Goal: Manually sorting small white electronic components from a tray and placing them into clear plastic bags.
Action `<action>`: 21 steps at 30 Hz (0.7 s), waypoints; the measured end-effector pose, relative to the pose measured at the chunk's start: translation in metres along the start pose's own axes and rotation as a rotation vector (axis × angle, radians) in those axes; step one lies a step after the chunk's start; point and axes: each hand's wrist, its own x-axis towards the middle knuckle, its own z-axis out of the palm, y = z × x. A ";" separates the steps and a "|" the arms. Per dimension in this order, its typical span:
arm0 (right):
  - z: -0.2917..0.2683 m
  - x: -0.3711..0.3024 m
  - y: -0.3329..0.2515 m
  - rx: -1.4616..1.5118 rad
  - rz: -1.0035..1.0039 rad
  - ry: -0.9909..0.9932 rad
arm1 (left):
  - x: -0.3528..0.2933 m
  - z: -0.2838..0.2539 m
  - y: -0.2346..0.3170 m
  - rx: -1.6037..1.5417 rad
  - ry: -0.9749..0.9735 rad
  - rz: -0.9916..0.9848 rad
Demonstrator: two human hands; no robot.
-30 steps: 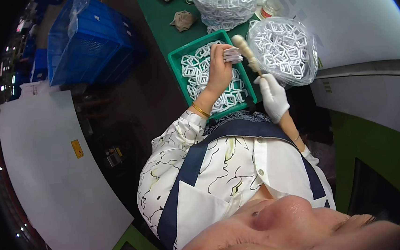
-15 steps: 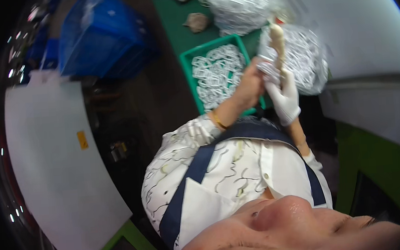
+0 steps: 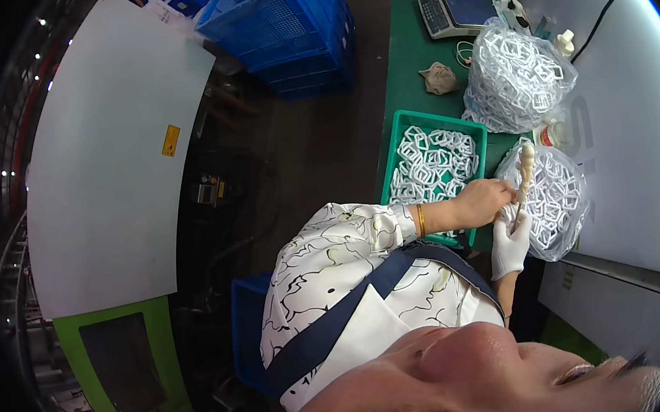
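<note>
Two clear bags (image 3: 517, 75) are bulging with white links (image 3: 419, 160); many are lying unbagged in the green tray (image 3: 443, 119). Right hand (image 3: 510, 249) is gripping a knobbed stick (image 3: 526, 169) beside it, fingers wrapped; left hand (image 3: 483, 202): fingers bending, pinch I cannot tell.

Whites against greens

The links (image 3: 426, 166) and glove (image 3: 510, 252) are white, the tray (image 3: 483, 150) bright green, the table (image 3: 407, 22) darker green. The knobbed tool (image 3: 527, 166) is cream; the bangle (image 3: 421, 220) is gold. Wandering black lines with yellow-green touches pattern the white sleeve (image 3: 333, 248). The apron strap (image 3: 325, 322) is navy, the crates (image 3: 292, 24) blue, the small label (image 3: 171, 140) yellow-orange.
</note>
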 end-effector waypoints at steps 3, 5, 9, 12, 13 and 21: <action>0.006 -0.006 -0.010 0.201 -0.127 0.053 | 0.005 0.008 -0.014 -0.222 0.043 -0.201; 0.003 -0.007 -0.010 -0.147 -0.245 0.056 | 0.003 0.022 -0.040 -0.623 0.100 -0.458; -0.013 -0.002 0.011 -0.121 -0.091 -0.018 | 0.017 -0.007 -0.041 -1.616 0.274 -0.945; -0.026 0.003 -0.013 -0.069 -0.022 0.027 | 0.006 -0.008 -0.048 -2.016 0.026 -0.766; -0.025 0.002 -0.019 -0.015 -0.041 0.045 | 0.004 -0.008 -0.042 -2.028 -0.041 -0.733; -0.007 0.002 -0.039 0.218 -0.031 -0.081 | 0.008 0.001 0.000 -2.160 -0.172 -0.739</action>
